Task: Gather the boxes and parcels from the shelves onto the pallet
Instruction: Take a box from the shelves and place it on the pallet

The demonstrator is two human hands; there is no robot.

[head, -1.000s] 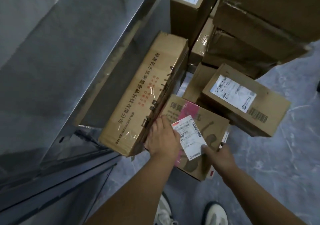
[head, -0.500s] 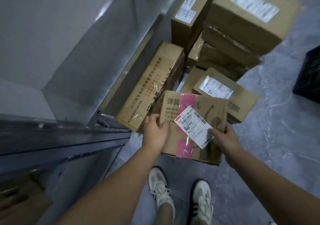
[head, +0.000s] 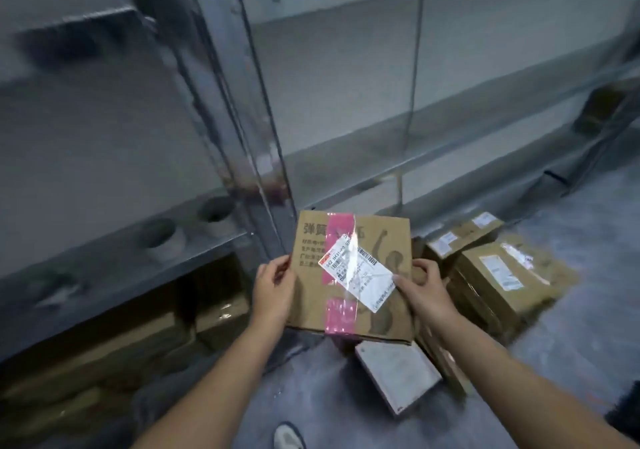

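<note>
- Now, in the head view, a flat cardboard box (head: 353, 275) sits between the two hands, held up in the air in front of the metal shelving (head: 242, 119).
- The left hand (head: 273, 291) clamps the box's left edge, thumb on the top face and fingers curled under.
- The right hand (head: 424, 291) grips the right edge, thumb pressed onto the corner of the white shipping label (head: 358, 272).
- Both hands are apart, one on each side of the box, and each is closed on it.
- A strip of pink tape (head: 339, 306) runs down the box's top face, under the label.
- Below the box, a small flat parcel (head: 398, 376) lies on the grey floor (head: 571, 362), clear of both hands.
- To the right of the right hand, a pile of taped brown boxes (head: 498, 275) rests on the floor beside the shelving.
- Under the lowest shelf at left, more cartons (head: 138, 337) stand in shadow, blurred.
- One shoe (head: 287, 436) shows at the bottom edge.
</note>
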